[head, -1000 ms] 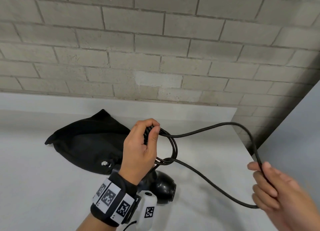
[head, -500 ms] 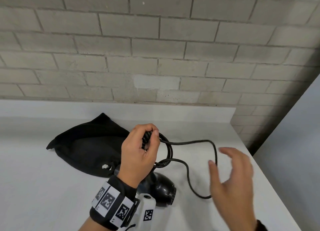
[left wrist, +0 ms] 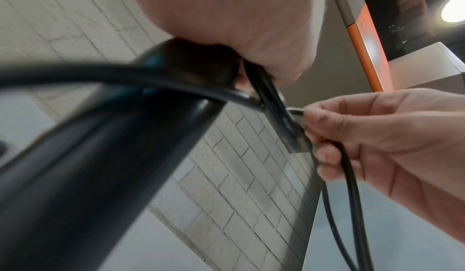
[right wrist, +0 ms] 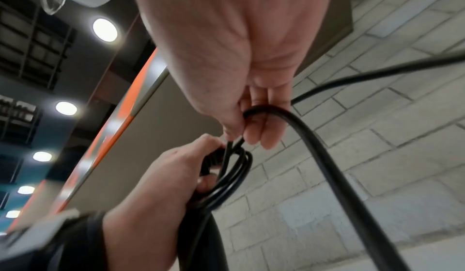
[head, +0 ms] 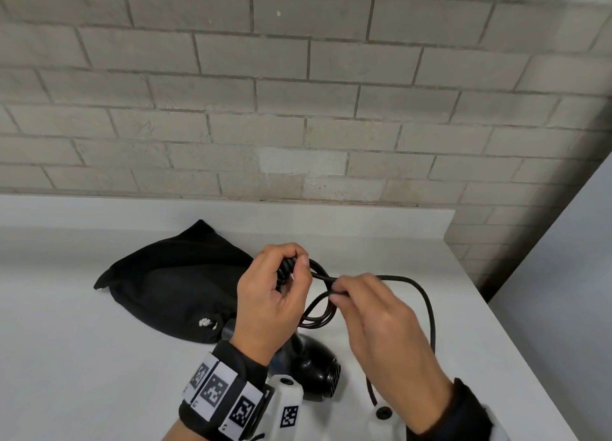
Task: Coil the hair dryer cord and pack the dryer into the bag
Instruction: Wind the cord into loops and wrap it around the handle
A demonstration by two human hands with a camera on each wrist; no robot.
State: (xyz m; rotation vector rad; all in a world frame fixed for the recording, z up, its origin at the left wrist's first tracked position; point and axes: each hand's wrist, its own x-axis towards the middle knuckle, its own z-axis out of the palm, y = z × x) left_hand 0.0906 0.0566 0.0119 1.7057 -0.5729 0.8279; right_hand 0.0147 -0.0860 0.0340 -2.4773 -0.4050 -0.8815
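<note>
Brick-backed counter (head: pixel 99 391): both hands' grips pinch cord (head: pixel 427 305); only head view shows bag (head: pixel 172 285).

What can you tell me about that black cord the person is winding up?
The cord is thin, black and smooth, rubbery-looking. Part of it is already wound into a few small loops, gripped at the top by the left hand above the table. The right hand pinches the strand just beside those loops. From there the rest arcs out to the right in one big slack loop and drops down behind the right wrist. Its plug end is not visible.
</note>
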